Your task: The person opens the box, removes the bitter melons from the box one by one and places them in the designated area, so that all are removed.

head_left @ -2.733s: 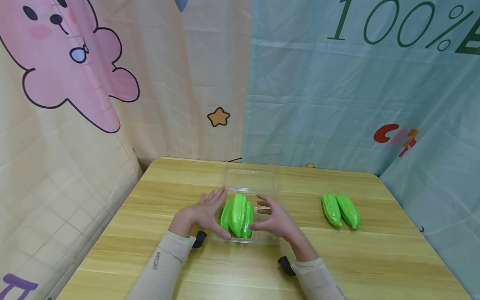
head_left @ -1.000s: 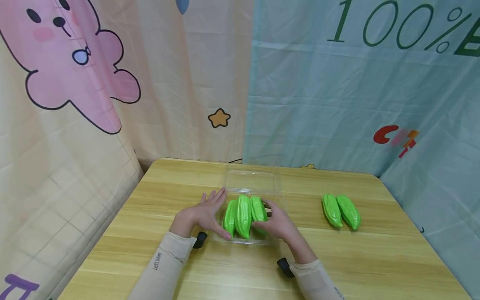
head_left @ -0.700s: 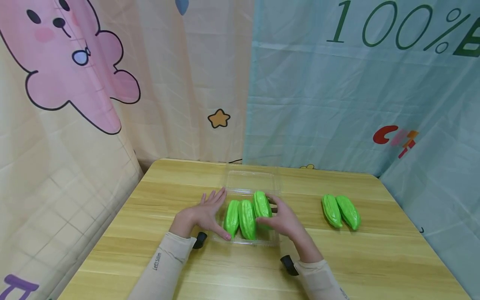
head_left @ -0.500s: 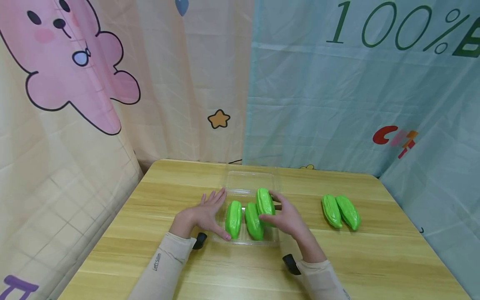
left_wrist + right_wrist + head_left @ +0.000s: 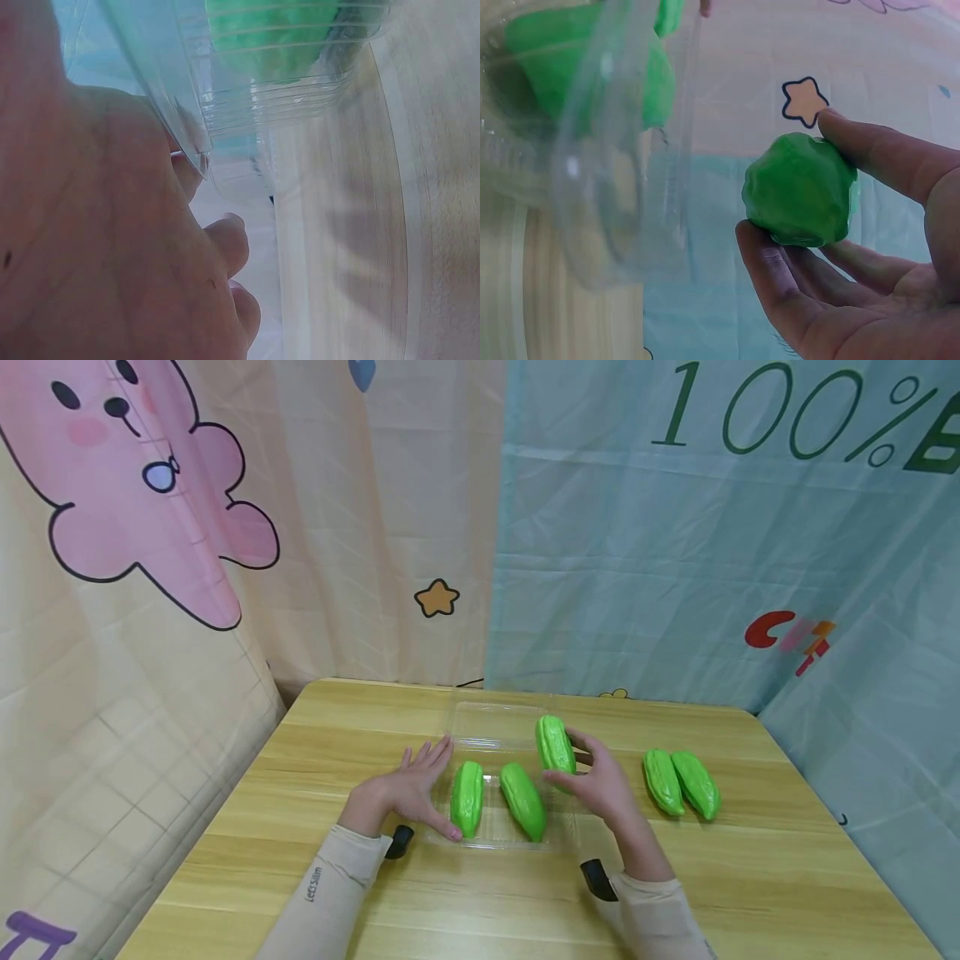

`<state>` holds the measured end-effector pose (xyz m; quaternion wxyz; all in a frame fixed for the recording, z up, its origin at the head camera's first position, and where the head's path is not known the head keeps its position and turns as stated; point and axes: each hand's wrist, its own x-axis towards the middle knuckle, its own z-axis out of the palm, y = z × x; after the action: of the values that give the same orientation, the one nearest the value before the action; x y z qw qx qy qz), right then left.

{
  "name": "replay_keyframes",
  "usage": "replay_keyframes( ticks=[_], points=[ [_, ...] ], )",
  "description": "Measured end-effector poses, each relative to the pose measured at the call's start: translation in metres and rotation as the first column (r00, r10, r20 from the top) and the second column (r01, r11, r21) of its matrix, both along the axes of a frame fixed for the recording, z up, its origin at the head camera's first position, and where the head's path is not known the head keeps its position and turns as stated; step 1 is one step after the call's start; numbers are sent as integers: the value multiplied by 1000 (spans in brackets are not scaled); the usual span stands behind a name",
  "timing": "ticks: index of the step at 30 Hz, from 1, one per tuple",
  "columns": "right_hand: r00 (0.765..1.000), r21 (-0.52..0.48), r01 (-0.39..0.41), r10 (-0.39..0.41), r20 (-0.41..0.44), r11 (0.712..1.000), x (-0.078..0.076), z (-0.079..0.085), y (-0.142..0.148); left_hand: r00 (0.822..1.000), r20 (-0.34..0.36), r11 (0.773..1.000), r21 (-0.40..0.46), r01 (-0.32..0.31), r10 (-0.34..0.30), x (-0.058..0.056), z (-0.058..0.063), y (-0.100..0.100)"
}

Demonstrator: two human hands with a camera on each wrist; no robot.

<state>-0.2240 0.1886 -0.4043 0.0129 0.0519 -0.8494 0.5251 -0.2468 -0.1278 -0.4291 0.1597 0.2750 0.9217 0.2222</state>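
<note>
In the head view, my right hand [image 5: 602, 783] pinches a green bitter melon [image 5: 553, 743] between thumb and fingers. It is raised at the right side of a clear plastic clamshell box [image 5: 491, 843]. The right wrist view shows this bitter melon [image 5: 801, 191] end-on, apart from the box wall [image 5: 600, 217]. Inside the box lie a left bitter melon [image 5: 468, 800] and another, tilted bitter melon [image 5: 523, 802], with a gap between them. My left hand [image 5: 405, 792] rests at the box's left side, fingers spread and mostly straight. The left wrist view has its fingers by the box rim [image 5: 202, 161].
The box's clear lid [image 5: 501, 722] lies folded back behind it on the wooden table [image 5: 360, 718]. Two more bitter melons [image 5: 663, 783] lie side by side at the right. Printed curtains [image 5: 637, 568] hang behind and beside the table.
The right hand has gripped one bitter melon from the box's row and moved it up and right. The bitter melons inside have spread apart. The left hand has stayed put.
</note>
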Motion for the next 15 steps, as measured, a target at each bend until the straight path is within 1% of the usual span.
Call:
replay_keyframes(
  ticks=[8, 15],
  points=[
    [1000, -29, 6, -6, 2, 1000, 0, 7, 12, 1000, -4, 1000, -3, 0, 0, 1, 1, -1],
    [999, 19, 32, -32, 10, 999, 1, 9, 20, 1000, -2, 1000, -8, -2, 2, 1, 1, 0]
  ],
)
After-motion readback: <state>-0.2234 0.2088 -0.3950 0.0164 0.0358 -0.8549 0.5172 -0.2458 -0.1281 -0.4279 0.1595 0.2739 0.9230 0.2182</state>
